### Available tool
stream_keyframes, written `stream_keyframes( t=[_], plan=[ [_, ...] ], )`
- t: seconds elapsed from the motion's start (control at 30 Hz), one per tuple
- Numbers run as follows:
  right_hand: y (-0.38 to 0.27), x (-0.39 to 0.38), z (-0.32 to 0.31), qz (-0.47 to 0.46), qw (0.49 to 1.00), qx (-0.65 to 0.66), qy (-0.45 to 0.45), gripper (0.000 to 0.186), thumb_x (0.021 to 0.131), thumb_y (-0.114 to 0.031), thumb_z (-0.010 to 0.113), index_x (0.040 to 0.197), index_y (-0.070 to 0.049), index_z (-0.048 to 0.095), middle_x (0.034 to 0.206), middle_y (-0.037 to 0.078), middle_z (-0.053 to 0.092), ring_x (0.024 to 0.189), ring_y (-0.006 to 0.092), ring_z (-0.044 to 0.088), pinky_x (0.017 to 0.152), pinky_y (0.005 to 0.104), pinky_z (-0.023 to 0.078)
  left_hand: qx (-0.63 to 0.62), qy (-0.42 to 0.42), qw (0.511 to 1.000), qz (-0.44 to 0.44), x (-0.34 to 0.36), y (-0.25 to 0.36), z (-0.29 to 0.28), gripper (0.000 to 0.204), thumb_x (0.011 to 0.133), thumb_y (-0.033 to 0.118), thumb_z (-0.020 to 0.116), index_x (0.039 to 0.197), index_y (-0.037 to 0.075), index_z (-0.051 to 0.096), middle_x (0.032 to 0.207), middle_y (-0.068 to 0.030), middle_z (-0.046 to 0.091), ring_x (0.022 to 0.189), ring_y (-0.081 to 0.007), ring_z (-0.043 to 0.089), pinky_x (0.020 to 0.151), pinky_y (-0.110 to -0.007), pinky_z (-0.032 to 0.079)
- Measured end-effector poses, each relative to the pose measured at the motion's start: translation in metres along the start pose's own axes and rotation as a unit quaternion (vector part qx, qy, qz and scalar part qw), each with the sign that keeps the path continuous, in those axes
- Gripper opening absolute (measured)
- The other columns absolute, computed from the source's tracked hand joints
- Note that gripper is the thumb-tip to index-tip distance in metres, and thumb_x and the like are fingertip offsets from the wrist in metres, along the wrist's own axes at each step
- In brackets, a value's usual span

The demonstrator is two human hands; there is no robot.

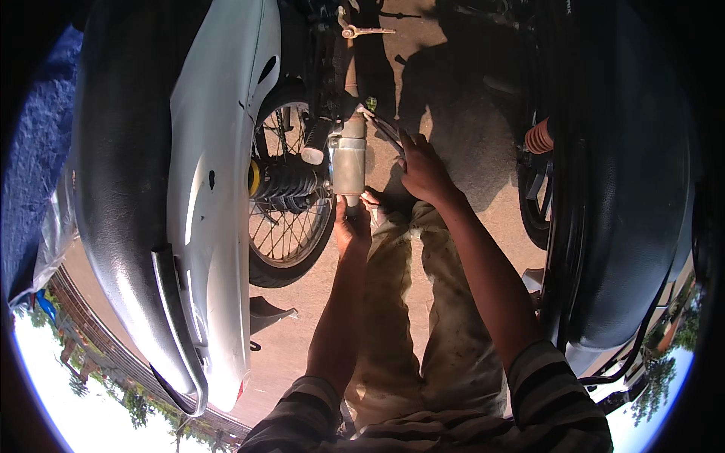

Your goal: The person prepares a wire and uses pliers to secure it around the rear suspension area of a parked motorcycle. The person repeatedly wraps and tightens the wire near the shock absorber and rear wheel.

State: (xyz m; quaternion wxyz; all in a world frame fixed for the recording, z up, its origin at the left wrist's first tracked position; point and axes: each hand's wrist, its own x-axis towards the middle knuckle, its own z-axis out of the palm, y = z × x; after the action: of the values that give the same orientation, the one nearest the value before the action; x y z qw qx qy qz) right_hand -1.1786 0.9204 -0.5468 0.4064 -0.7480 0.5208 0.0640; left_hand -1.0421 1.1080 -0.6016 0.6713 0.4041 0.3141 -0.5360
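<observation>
My left hand [353,226] is closed around the tail end of a silver exhaust muffler [349,170], low beside the white motorcycle on the left. In my right hand [427,172] are the handles of what look like pliers [388,132]. Their jaw end reaches the front of the muffler, where it meets a narrower, rusty exhaust pipe [350,75]. Exactly what the jaws touch is too small to tell. A small yellow-green thing [371,103] shows just beyond the jaw end.
The left motorcycle has a white side panel [215,151], a black seat [113,174], a grab rail [175,325] and a spoked rear wheel [291,245]. A footpeg [312,155] sits beside the muffler. Another motorcycle [627,189] stands close on the right, with an orange-red shock spring [538,137].
</observation>
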Motion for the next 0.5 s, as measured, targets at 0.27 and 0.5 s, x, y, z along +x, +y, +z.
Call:
stream_keyframes(
  t=[0.27, 0.5],
  plan=[
    [-0.002, 0.04, 0.019, -0.084, 0.996, 0.025, 0.035, 0.083, 0.075, 0.004, 0.071, 0.152, -0.001, 0.041, 0.137, 0.025, 0.049, 0.125, 0.0404, 0.055, 0.099, 0.0447, 0.051, 0.047, 0.086, 0.995, -0.004, -0.012, 0.01, -0.008, 0.034, 0.097, 0.036, 0.072, 0.117, 0.01, 0.063, 0.099, -0.0066, 0.07, 0.09, -0.0197, 0.066, 0.079, -0.033, 0.053],
    [0.001, 0.057, 0.005, -0.091, 0.995, 0.006, -0.051, 0.087, 0.081, -0.018, 0.081, 0.156, -0.009, 0.038, 0.138, 0.022, 0.049, 0.132, 0.0372, 0.051, 0.124, 0.0569, 0.023, 0.087, 0.138, 0.986, -0.018, -0.019, 0.014, 0.003, 0.036, 0.096, 0.039, 0.071, 0.121, 0.015, 0.062, 0.11, -0.0052, 0.069, 0.101, -0.0216, 0.065, 0.085, -0.036, 0.051]
  ],
)
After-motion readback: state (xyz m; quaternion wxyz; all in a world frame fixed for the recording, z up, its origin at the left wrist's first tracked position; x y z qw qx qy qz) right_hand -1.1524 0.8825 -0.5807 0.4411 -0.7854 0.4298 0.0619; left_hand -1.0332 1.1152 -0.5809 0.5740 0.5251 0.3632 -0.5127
